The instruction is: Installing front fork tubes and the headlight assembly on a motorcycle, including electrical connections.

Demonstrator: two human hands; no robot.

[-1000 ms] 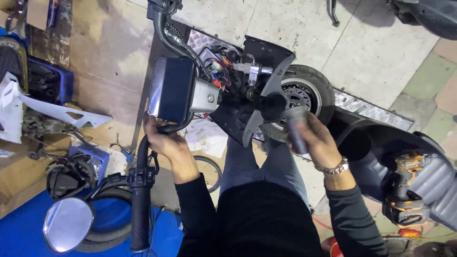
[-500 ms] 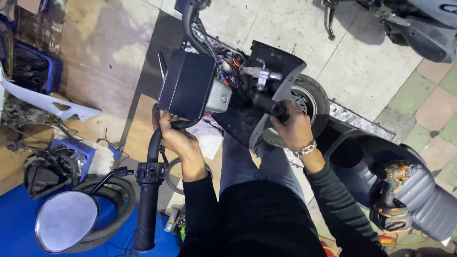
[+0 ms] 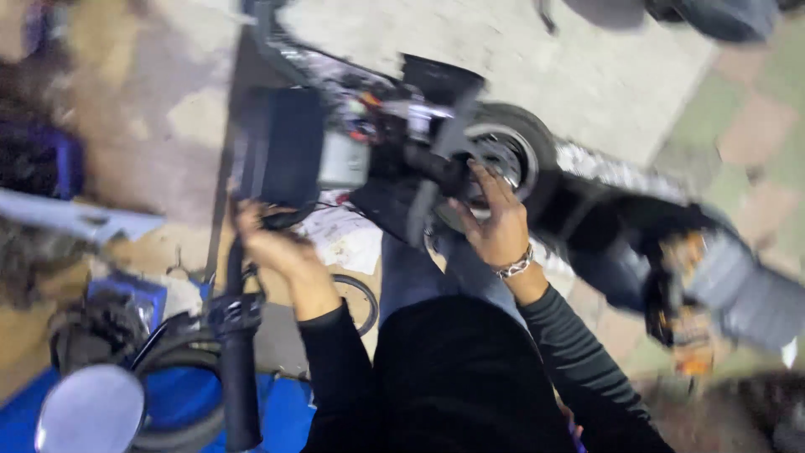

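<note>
While blurred: left hand (image 3: 272, 247) gripping handlebar (image 3: 237, 335).

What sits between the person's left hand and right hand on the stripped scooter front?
In the head view, between the left hand and right hand lie a crumpled white sheet and a black panel hanging under the exposed wiring.

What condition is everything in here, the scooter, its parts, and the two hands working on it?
Scooter: front body panels off, wiring exposed.
Black box: hanging at the front, uncovered.
Handlebar: bare, grip pointing toward the camera.
Round mirror: attached, whole.
Front wheel: mounted, partly hidden.
Left hand: closed around the handlebar stem by the box.
Right hand: fingers spread, resting on the black part beside the wheel.
</note>
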